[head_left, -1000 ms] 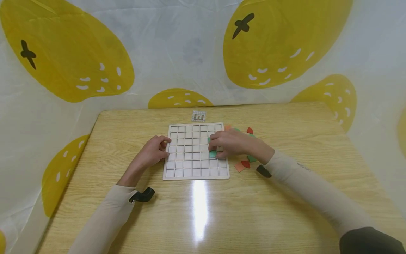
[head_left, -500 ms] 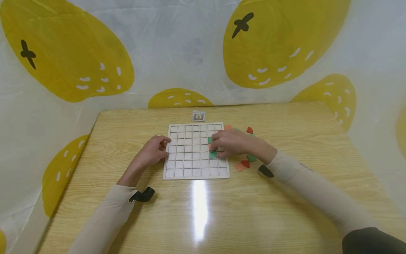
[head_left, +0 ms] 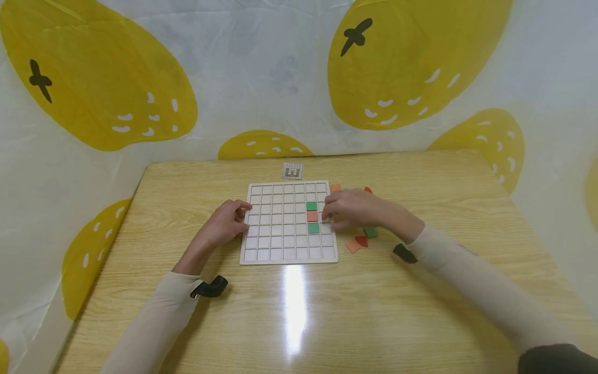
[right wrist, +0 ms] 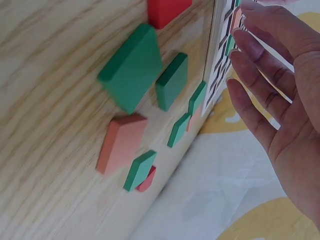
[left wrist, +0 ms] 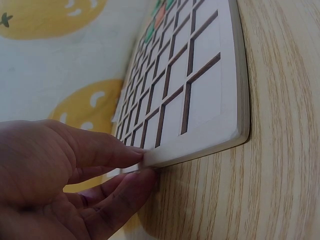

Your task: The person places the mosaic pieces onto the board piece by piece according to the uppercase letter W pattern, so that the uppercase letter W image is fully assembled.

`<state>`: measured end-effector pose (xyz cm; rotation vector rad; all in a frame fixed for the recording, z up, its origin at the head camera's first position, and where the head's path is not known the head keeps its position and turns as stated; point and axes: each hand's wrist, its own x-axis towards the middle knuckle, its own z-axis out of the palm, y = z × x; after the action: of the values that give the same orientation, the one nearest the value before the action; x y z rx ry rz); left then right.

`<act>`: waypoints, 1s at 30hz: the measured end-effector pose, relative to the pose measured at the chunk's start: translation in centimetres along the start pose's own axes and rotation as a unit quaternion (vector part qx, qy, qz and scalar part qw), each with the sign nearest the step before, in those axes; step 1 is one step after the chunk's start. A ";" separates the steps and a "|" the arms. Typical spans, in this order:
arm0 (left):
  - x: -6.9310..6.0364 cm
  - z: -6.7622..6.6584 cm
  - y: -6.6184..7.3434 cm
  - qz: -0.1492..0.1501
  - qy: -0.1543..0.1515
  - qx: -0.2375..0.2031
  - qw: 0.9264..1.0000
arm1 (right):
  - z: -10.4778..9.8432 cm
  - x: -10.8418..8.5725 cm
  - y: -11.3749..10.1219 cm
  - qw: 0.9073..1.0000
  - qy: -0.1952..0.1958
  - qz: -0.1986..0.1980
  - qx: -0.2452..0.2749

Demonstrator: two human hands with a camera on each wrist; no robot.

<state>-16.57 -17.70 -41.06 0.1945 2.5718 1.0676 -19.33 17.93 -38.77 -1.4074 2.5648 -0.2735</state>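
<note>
A white grid board (head_left: 276, 241) lies on the wooden table. One of its columns holds an upper green square tile (head_left: 311, 206), an orange square tile (head_left: 312, 216) and a lower green square tile (head_left: 313, 228). At the board's left edge, my left hand (head_left: 224, 223) holds the rim with thumb and fingertips; the left wrist view shows the tips at the rim (left wrist: 192, 150). My right hand (head_left: 357, 208) hovers by the right edge. In the right wrist view its fingers (right wrist: 260, 95) are loosely extended, with no tile visible between them.
Loose tiles lie right of the board, among them a green one (head_left: 371, 232), a red rounded one (head_left: 362, 241) and an orange one (head_left: 352, 245). The right hand partly hides others. Behind the board lies a small pattern card (head_left: 292, 171). A fruit-print cloth hangs behind.
My right hand has lifted off the tiles in the board and moved right, uncovering the orange tile between the two green ones. The left hand has stayed at the board's edge.
</note>
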 end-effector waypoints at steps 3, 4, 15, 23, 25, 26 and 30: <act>0.0 0.0 0.0 0.000 0.001 0.000 1.000 | 0.0 -0.6 0.2 1.000 0.004 -0.005 0.002; 0.0 0.0 -0.1 0.000 0.001 0.000 1.000 | -0.1 -0.8 0.2 1.000 0.004 -0.005 0.005; 0.1 0.0 -0.1 0.000 -0.002 -0.002 1.000 | 0.0 -3.3 0.4 0.998 -0.034 0.044 0.009; 0.0 0.0 0.0 0.002 -0.004 -0.007 1.000 | -0.1 -5.1 0.5 0.997 -0.062 0.045 0.003; 0.0 0.0 0.0 0.003 -0.005 -0.007 1.000 | -0.1 -5.4 0.6 0.996 -0.069 0.048 0.015; 0.0 0.0 0.0 0.004 -0.005 -0.007 1.000 | -0.1 -5.5 0.6 0.996 -0.072 0.048 0.021; 0.0 -0.1 0.0 0.003 -0.006 -0.010 1.000 | -0.1 -5.8 0.7 0.995 -0.078 0.048 0.036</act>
<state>-16.57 -17.72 -40.99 0.2014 2.5505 1.0913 -16.86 23.21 -38.37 -1.2257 2.4606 -0.2283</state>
